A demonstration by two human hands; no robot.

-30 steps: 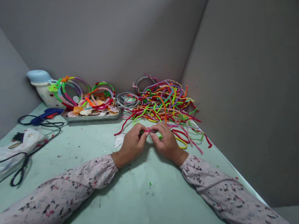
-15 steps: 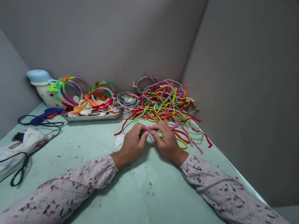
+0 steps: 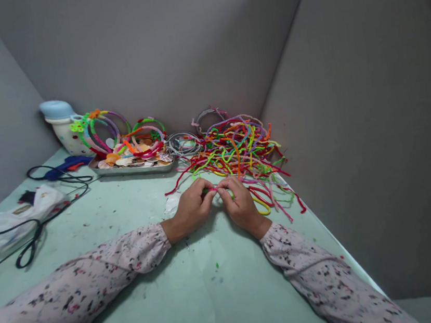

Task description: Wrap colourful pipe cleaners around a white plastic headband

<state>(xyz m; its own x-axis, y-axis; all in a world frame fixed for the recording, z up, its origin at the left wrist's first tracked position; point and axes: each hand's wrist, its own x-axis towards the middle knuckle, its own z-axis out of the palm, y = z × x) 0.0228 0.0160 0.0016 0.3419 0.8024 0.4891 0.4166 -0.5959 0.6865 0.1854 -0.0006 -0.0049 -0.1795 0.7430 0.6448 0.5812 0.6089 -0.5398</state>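
Above the middle of the table my two hands meet, fingertip to fingertip. My left hand (image 3: 194, 204) pinches a pink pipe cleaner (image 3: 212, 188) between thumb and forefinger; a bit of green shows beside it. My right hand (image 3: 241, 203) is closed on the same pink piece from the other side, and a bright green end pokes out by its fingers. Most of the held work is hidden by the fingers. Just beyond the hands lies a tangled heap of coloured pipe cleaners (image 3: 236, 140), some strands reaching down beside my right hand.
A metal tray (image 3: 134, 169) holds round paper pieces and wrapped hoops (image 3: 107, 130). Bare wire coils (image 3: 184, 143) sit beside it. At the left are a blue-lidded container (image 3: 64, 127), a plastic bag (image 3: 21, 216) and a black cable (image 3: 49, 217). Red- and yellow-handled scissors (image 3: 261, 200) lie right of my hands.
My hands stay in nearly the same place. The fingertips have shifted slightly around the pink pipe cleaner, both still pinching it.
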